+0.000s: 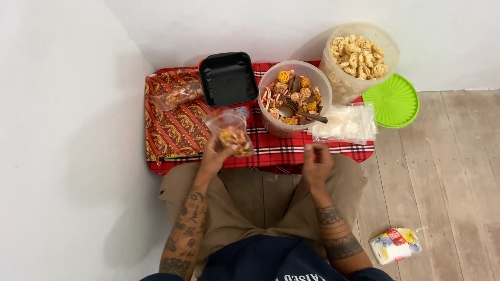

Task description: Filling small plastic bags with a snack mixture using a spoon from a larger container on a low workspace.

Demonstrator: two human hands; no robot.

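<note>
**Snack bag held before the mixed tub**

The left hand [214,156] has its grip closed around a small clear snack bag [233,134], just left of the mixed-snack tub [293,99]. The right hand [316,162], below that tub, pinches its fingertips together; whether it holds anything cannot be told.

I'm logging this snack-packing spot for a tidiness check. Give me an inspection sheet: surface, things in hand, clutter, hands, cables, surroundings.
Surface: red plaid cloth and patterned mat on a wooden plank floor.
Things in hand: clear bag of mixed snacks; tub of mixed snacks with a spoon in it.
Clutter: black tray, filled bag, jar of pale crackers, green lid, stack of empty bags, small packet on the floor.
Hands: left hand holds the bag; right hand is loosely curled, nothing seen in it.
Cables: nothing seen.
Surroundings: white walls, corner.
</note>
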